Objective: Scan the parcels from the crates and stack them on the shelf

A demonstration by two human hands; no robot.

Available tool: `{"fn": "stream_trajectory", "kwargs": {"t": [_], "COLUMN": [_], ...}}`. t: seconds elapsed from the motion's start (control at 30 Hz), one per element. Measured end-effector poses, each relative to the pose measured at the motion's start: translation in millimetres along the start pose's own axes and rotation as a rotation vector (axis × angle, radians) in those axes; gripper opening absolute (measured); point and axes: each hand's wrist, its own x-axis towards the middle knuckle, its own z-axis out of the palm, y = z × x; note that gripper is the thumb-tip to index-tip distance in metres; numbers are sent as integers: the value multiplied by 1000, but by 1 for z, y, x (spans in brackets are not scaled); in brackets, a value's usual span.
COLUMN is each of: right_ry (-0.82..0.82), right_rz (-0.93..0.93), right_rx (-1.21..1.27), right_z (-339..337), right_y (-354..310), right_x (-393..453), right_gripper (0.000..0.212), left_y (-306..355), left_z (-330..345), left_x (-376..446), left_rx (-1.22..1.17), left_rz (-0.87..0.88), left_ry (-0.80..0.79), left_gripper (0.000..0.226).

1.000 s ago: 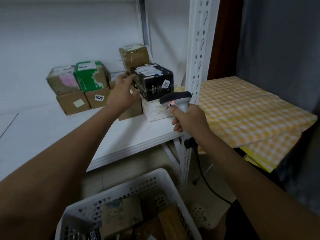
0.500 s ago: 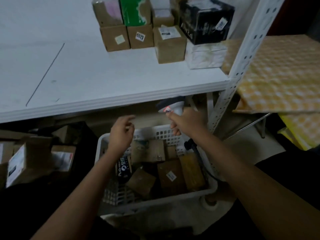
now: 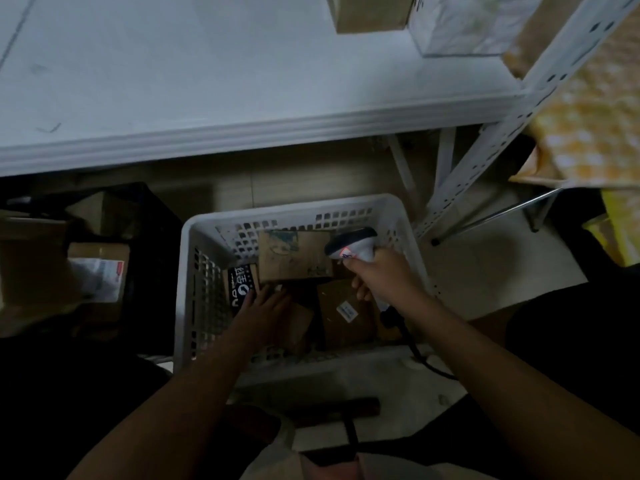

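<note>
Parcels sit in two places: two at the shelf's far edge and at least four inside the crate below. One white shelf (image 3: pixel 242 81) spans the top of the view, bearing one brown box (image 3: pixel 369 12) and one pale wrapped box (image 3: pixel 464 24) side by side, both cut off by the frame. One white crate (image 3: pixel 398 216) stands on the floor beneath the shelf's front edge. Inside it lie a scuffed brown parcel (image 3: pixel 294 258) at the back, a brown parcel with a small white label (image 3: pixel 346 311) to the right, a black printed parcel (image 3: pixel 240 285) at the left wall, and a small brown parcel (image 3: pixel 301 323) in front. To the left, in shadow, a dark crate holds one labelled carton (image 3: pixel 100 268).

One left hand (image 3: pixel 259 311) reaches into the white crate, fingers spread nearly straight, resting on the black parcel and the small brown one. One right hand (image 3: pixel 384 277) is curled round the handle of a single scanner (image 3: pixel 353 245), its head over the scuffed parcel.
</note>
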Motion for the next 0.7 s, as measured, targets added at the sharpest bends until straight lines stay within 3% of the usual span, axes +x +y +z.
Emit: {"fn": "stream_trajectory", "kwargs": {"t": [0.1,0.3,0.4,0.57,0.63,0.7], "right_ry": [0,-12,-21,0,14,35], "right_rz": [4,30,36,8,-17,-40], "right_rx": [-44,-13,-16,23,67,94], "right_z": [1,2,1,-4,-6,-8], "right_y": [2,-4,-5,-12,-17,-24], "right_x": [7,17,18,12,10,5], "right_gripper": [46,39,37,35,33,32], "left_y": [7,5,5,-9,-21,-30], "left_z": [-7,9,-2,-64,-97,-128], "left_x": [4,25,32,32,24,14], "left_rx": [160,160,225,-62,-261,-417], "left_rz": [5,152,181,-5,-96,-127], "left_ry": [-114,-36,-75,-273,-272,-227], "left_gripper": [84,72,72,82,94,85]}}
